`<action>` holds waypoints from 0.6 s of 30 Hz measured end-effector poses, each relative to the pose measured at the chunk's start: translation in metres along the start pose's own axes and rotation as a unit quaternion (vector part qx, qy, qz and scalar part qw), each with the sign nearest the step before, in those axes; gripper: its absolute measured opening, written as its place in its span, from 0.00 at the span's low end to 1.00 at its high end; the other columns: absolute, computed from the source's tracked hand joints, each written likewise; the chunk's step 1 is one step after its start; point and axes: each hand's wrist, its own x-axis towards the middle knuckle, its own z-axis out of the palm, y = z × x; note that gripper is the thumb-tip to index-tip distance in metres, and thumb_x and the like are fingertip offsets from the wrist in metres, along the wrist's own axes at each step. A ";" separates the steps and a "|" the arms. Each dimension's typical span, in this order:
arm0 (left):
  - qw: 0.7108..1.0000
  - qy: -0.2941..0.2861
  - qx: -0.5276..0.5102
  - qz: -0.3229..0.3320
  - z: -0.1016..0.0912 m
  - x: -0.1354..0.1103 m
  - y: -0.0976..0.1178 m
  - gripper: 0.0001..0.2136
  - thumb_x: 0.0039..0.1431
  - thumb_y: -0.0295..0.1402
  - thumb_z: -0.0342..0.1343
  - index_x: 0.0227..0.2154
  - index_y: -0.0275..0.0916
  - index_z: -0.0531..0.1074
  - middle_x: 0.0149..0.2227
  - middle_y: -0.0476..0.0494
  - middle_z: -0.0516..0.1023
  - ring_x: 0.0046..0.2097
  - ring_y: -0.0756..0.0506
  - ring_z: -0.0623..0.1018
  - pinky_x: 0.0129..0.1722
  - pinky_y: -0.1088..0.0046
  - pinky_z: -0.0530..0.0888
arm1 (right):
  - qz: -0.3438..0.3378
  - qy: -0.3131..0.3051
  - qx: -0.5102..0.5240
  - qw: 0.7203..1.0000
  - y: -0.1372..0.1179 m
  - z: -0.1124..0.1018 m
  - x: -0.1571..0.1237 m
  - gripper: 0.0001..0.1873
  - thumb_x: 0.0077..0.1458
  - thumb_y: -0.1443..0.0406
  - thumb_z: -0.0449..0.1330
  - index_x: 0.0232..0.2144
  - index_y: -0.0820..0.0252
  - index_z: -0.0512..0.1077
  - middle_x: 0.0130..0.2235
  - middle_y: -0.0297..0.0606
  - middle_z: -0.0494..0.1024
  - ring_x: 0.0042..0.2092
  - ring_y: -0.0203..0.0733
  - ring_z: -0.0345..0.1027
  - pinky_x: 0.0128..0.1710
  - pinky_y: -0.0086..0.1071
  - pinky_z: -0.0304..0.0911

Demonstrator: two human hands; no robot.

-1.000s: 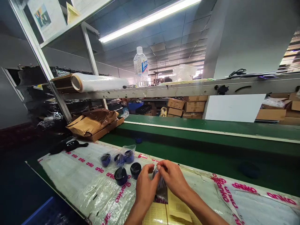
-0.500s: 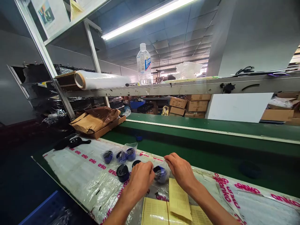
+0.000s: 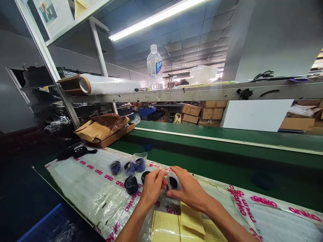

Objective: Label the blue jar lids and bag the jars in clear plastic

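Both my hands meet over the near edge of the bench. My left hand (image 3: 152, 186) and my right hand (image 3: 186, 190) pinch a small clear plastic bag (image 3: 173, 181) with a round dark blue-black part inside it. Just left of my hands lie two loose black round parts (image 3: 131, 184) on the clear printed plastic sheet (image 3: 83, 181). Behind them sit three more bagged dark round parts (image 3: 130, 165). A stack of yellow printed paper slips (image 3: 176, 227) lies under my wrists.
A green conveyor belt (image 3: 227, 158) runs past the far side of the sheet. A cardboard tray with brown paper bags (image 3: 103, 129) sits at the left. A shelf above carries a stretch-film roll (image 3: 108, 84) and a water bottle (image 3: 154, 67). Cardboard boxes (image 3: 202, 114) stand beyond.
My hands spread apart over the bagged part half a second ago and have now come back together, pinching the bag between them. The view has shifted slightly.
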 end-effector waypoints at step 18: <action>0.978 -0.108 0.175 0.029 0.009 -0.017 -0.015 0.29 0.45 0.30 0.64 0.54 0.40 0.68 0.56 0.36 0.74 0.58 0.34 0.73 0.58 0.57 0.69 | 0.041 0.009 0.056 0.998 -0.013 0.010 -0.012 0.06 0.53 0.71 0.60 0.29 0.54 0.73 0.55 0.40 0.76 0.57 0.50 0.68 0.55 0.43 0.63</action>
